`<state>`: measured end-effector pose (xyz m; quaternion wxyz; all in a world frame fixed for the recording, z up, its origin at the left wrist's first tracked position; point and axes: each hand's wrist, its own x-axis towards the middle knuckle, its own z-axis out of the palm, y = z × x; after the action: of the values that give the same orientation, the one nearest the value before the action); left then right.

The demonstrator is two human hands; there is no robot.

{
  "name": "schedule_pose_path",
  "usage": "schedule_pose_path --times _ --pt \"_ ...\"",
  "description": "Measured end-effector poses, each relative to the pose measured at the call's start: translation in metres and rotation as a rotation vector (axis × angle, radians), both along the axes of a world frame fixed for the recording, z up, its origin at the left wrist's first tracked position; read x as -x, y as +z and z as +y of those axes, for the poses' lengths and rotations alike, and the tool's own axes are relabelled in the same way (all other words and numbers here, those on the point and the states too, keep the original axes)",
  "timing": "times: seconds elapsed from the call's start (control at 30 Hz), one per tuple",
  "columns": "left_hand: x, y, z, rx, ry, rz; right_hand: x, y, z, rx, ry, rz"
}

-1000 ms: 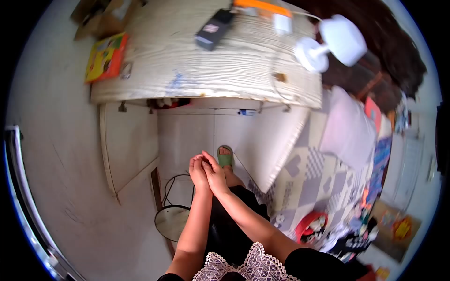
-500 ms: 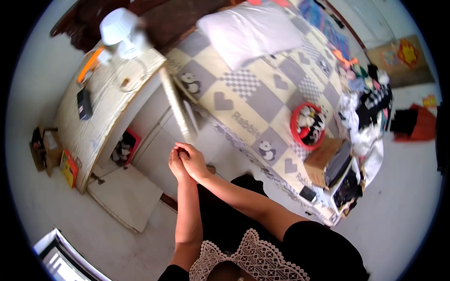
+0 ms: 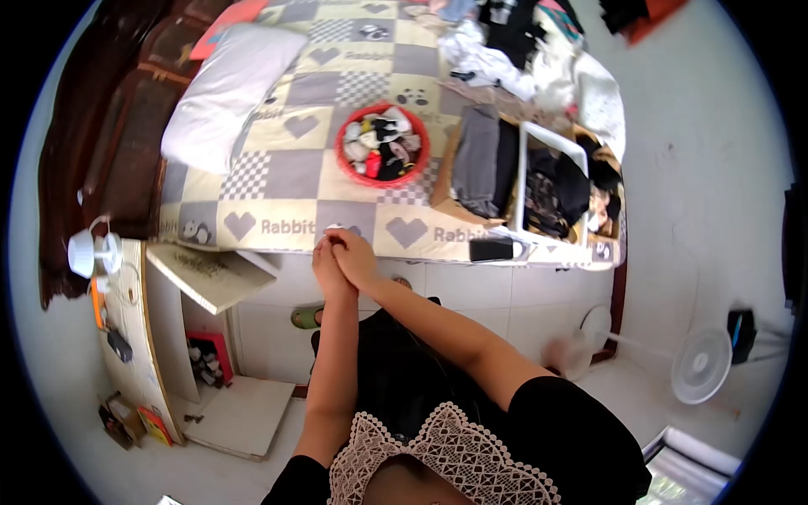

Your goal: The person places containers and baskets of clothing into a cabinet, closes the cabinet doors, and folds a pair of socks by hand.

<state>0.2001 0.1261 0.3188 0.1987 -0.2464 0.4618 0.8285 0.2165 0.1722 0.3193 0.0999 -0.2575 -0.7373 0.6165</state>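
- Surface: bed (image 3: 286, 198) under a patterned sheet, tiled floor (image 3: 467, 295) beside it.
- Pose: arms forward, my right hand (image 3: 359, 259) folded over my left hand (image 3: 326, 273), fingers curled (cannot tell whether they enclose anything).
- Red basket (image 3: 353, 173): on bed, beyond my hands, filled with small clothes.
- Around: pillow (image 3: 227, 101) left, cardboard box (image 3: 446, 189) right; open cupboard door (image 3: 206, 282) beside the bed.

Your single head-worn camera looks down and forward past your near lace collar (image 3: 454, 442), over your hands (image 3: 353, 259), to the far bed (image 3: 292, 189).
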Motion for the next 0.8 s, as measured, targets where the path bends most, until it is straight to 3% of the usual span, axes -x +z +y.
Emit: schedule_pose_path --times 0.13,0.33,0.5,0.57,0.8 --pt "-0.022 0.013 0.065 0.062 -0.200 0.061 -0.032 0.007 0.066 0.075 -0.189 0.037" --pt "-0.052 -0.010 0.116 0.205 -0.438 0.042 -0.077 -0.009 0.112 0.159 -0.386 0.003" --pt "-0.063 -0.020 0.142 0.110 -0.626 0.007 -0.101 -0.016 0.135 0.155 -0.573 -0.036" --pt "-0.060 -0.013 0.146 0.170 -0.869 0.023 -0.105 -0.019 0.141 0.175 -0.626 -0.092" --pt "-0.057 -0.022 0.167 0.180 -1.019 -0.068 -0.117 -0.023 0.153 0.321 -0.732 -0.111"
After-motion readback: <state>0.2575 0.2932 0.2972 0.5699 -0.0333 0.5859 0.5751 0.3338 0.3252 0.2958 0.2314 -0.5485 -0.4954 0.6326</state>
